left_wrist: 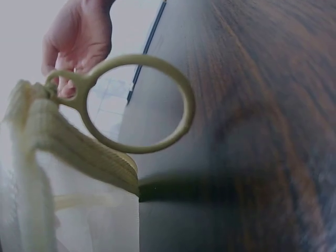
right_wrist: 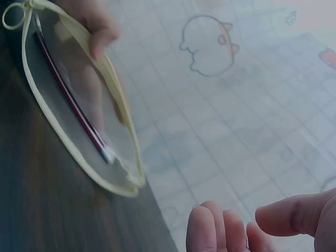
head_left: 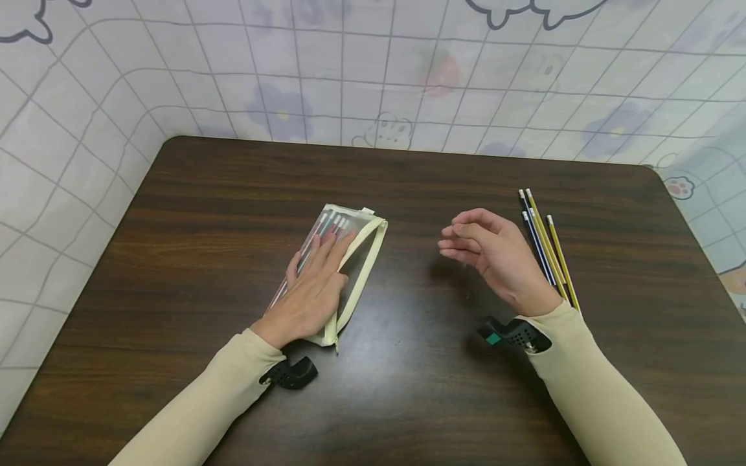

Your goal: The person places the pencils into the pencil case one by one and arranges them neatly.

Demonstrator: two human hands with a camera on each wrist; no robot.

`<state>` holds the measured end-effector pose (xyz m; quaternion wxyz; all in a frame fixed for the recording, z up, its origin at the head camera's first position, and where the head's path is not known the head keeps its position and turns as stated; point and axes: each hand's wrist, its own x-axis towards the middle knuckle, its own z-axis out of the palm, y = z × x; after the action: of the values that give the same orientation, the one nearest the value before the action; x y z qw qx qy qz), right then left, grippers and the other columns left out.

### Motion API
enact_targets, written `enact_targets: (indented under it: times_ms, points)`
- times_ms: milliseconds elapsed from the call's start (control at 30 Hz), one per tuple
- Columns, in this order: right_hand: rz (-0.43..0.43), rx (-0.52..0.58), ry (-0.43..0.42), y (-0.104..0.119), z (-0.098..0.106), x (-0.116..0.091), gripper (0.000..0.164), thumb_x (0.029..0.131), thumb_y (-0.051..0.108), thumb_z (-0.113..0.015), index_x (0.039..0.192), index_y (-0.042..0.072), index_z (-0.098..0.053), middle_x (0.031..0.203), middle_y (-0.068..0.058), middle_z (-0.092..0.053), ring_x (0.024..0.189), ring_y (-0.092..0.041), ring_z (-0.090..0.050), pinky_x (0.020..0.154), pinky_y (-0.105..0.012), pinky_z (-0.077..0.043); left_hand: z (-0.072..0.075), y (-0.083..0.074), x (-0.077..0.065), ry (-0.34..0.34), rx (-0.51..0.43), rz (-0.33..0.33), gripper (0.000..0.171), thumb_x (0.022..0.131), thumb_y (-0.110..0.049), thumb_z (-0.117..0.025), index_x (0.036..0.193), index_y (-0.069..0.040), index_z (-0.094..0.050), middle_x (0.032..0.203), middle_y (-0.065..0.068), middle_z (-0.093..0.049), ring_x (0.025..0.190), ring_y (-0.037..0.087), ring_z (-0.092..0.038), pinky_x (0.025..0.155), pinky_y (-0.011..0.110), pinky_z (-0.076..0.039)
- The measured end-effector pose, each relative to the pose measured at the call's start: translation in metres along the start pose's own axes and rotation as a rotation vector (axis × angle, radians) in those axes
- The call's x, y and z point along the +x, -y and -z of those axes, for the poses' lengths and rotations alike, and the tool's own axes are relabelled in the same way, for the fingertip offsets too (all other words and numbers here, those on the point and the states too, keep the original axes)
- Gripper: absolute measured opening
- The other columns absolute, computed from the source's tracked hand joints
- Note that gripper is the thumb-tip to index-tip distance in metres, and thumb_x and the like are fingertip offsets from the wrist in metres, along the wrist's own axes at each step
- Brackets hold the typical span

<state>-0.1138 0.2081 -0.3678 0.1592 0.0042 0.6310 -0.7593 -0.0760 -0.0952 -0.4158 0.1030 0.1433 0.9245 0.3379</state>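
A clear pencil pouch (head_left: 361, 262) with a pale yellow zip edge lies on the table, its mouth gaping toward the right. Several pencils (head_left: 317, 230) show through its film; in the right wrist view a dark red pencil (right_wrist: 71, 100) is seen inside. My left hand (head_left: 311, 288) rests on top of the pouch with fingers stretched along it. A round zip-pull ring (left_wrist: 139, 105) stands out in the left wrist view. My right hand (head_left: 495, 252) is above the table, fingers loosely bent and holding nothing. Beside it lie several dark blue and yellow pencils (head_left: 542, 243), partly hidden by the right wrist.
The dark wood-grain table (head_left: 233, 188) has its far edge against a white gridded curtain (head_left: 326, 77) with cartoon prints. Black wrist bands (head_left: 515, 333) sit on both forearms.
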Motion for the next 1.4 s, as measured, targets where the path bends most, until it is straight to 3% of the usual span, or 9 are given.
enact_targets:
  times_ms: [400,667,900,1400]
  points:
    - [0.110,0.127,-0.116,0.019,0.052,-0.021,0.012,0.100,0.009,-0.065,0.110,0.002,-0.063,0.101,-0.006,-0.075,0.090,-0.019,-0.078,0.087,-0.030,-0.062,-0.001,-0.002,0.001,0.004,0.026,0.006,0.067,0.104,-0.025,-0.028,0.168,-0.034,-0.010,0.177,0.009,-0.010,0.165,0.034,0.004,0.125,0.068,0.004]
    - [0.161,0.212,-0.181,0.027,0.074,-0.024,0.011,0.099,0.008,-0.066,0.108,0.001,-0.068,0.099,-0.008,-0.074,0.084,-0.021,-0.077,0.083,-0.031,-0.063,0.000,-0.002,0.000,0.011,0.025,0.018,0.067,0.104,-0.027,-0.028,0.167,-0.035,-0.010,0.177,0.007,-0.009,0.165,0.031,0.005,0.125,0.066,0.005]
    - [0.164,0.258,-0.217,0.030,0.087,-0.025,0.009,0.100,0.006,-0.065,0.106,0.002,-0.069,0.098,-0.009,-0.076,0.085,-0.022,-0.078,0.080,-0.030,-0.063,0.000,-0.002,0.000,0.015,0.015,0.014,0.067,0.103,-0.025,-0.028,0.167,-0.035,-0.011,0.177,0.006,-0.008,0.165,0.032,0.005,0.127,0.064,0.006]
    - [0.147,0.247,-0.302,0.028,0.123,-0.026,0.016,0.096,0.012,-0.071,0.110,0.002,-0.068,0.099,-0.008,-0.077,0.082,-0.020,-0.078,0.077,-0.030,-0.064,-0.002,0.001,0.000,0.007,0.032,-0.014,0.067,0.104,-0.024,-0.027,0.168,-0.033,-0.010,0.177,0.005,-0.006,0.165,0.031,0.005,0.127,0.065,0.005]
